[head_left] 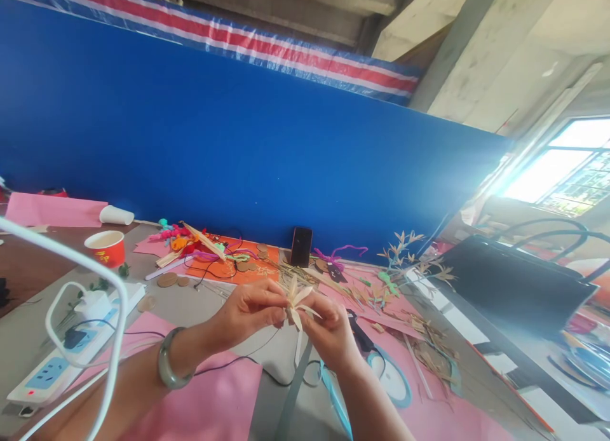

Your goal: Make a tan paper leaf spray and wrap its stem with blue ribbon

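The tips of the left hand (248,314) are pinched together on the flower (294,305), near the spot where its petals meet. The right hand (331,333) has its thumb and fingers bent close in on the other side, and they seem to pinch it too; the petals hide just how tight. The flower is just below the middle of the frame, held up off the table (267,422).

It is pale and thin, like dry leaf or straw. I think it is very light, a bit stiff, not slippery, and easy to crack or bend. The best place to hold it is low down, where the petals join, with a soft pinch. The petal tips look too weak to pull on.

A bangle (172,359) is on the left wrist. Pink paper (204,396) lies below the arms. Past the hands, near the middle, a phone (301,247) stands up. Dry bits (431,352) lie at the lower right. A red cup (105,249) is at the left.
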A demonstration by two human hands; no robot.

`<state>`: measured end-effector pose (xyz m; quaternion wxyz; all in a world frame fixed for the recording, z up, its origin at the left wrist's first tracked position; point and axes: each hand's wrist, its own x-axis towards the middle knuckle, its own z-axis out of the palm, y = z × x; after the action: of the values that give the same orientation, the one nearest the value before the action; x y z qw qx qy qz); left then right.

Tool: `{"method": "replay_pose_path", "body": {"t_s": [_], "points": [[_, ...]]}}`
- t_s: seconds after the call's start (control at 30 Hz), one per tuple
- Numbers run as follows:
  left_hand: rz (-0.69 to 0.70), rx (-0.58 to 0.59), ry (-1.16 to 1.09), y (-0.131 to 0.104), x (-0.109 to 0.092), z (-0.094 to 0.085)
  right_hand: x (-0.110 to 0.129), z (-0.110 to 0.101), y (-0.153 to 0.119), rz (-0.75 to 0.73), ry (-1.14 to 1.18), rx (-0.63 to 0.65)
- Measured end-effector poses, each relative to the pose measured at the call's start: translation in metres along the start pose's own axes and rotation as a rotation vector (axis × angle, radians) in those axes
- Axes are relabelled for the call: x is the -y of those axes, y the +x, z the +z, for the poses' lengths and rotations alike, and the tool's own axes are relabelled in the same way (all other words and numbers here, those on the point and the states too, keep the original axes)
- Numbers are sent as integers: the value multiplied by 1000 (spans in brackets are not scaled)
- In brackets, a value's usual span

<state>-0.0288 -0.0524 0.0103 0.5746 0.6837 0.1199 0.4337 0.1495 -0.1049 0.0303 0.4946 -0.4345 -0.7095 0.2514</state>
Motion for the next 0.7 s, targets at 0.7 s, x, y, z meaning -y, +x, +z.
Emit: {"method": "replay_pose_path", "body": {"t_s": [0.7], "points": [[29,-209,-335,22,-54,-6,64,-19,76,179,314,435]]}}
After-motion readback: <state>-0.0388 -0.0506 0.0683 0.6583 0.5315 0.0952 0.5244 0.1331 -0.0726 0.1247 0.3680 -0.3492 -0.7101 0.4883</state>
